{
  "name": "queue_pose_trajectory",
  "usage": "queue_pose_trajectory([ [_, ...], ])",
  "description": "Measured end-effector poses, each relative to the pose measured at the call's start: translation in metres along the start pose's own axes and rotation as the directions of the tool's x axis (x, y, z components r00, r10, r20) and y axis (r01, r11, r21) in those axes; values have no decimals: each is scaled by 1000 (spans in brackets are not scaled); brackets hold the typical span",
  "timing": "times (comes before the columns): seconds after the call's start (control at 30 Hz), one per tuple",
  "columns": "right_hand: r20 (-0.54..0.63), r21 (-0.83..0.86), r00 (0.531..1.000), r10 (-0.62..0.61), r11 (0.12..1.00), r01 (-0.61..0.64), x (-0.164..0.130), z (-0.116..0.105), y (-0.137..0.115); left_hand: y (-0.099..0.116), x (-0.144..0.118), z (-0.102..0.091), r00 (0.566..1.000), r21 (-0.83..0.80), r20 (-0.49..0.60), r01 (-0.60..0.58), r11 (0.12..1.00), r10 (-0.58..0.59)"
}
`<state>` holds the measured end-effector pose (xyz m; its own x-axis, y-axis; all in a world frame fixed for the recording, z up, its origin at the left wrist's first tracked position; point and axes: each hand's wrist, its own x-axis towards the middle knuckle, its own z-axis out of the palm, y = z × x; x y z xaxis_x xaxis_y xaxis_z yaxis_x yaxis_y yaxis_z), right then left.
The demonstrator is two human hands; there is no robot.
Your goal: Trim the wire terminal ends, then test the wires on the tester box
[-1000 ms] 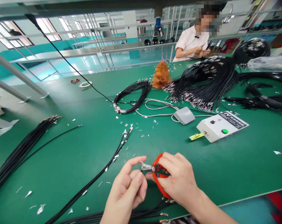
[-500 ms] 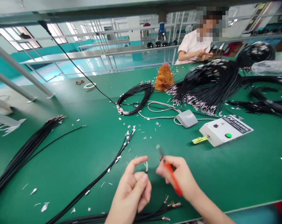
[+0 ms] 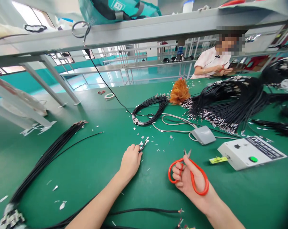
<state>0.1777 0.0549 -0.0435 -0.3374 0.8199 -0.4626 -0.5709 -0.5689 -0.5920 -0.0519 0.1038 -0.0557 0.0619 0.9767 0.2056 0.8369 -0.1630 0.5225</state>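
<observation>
My left hand (image 3: 130,160) reaches forward over the green table (image 3: 93,165) and rests its fingers on the terminal ends of a few black wires (image 3: 144,144). Whether the fingers pinch a wire is hidden. My right hand (image 3: 189,179) sits near the table's front edge, holding red-handled snips (image 3: 188,171) with the short blades pointing away from me. A loose black wire (image 3: 144,210) with a stripped end lies between my forearms.
A long bundle of black wires (image 3: 47,159) runs along the left. A coiled wire bundle (image 3: 150,108), grey foot pedal (image 3: 203,135) and white control box (image 3: 251,156) lie ahead. A large wire heap (image 3: 229,101) fills the right. A person (image 3: 213,62) works across the table.
My left hand has left the snips and stretched forward to the wire ends. My right hand has drawn the snips to the right, and my view has tilted up.
</observation>
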Motion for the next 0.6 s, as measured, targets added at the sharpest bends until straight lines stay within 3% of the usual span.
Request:
queue_pose_trajectory([
  [0.1, 10, -132, 996, -88, 987, 89, -6, 2, 3, 4, 3, 1, 1000, -2, -13, -26, 1000, 26],
  [0.23, 8, -383, 975, -221, 900, 207, -13, 0, 2, 14, -7, -11, 999, -73, -29, -37, 997, 35],
  [0.33, 13, -480, 965, -264, 844, 237, -9, 2, 2, 29, -17, -21, 1000, -157, -17, -17, 987, 15],
  [0.47, 69, -477, 953, -294, 830, 290, -3, 14, 3, 57, -31, -27, 999, -340, 43, 15, 940, 0],
  [0.6, 131, -370, 951, -279, 877, 308, -6, 29, 2, 78, -48, -31, 979, -575, 204, 129, 808, -11],
])
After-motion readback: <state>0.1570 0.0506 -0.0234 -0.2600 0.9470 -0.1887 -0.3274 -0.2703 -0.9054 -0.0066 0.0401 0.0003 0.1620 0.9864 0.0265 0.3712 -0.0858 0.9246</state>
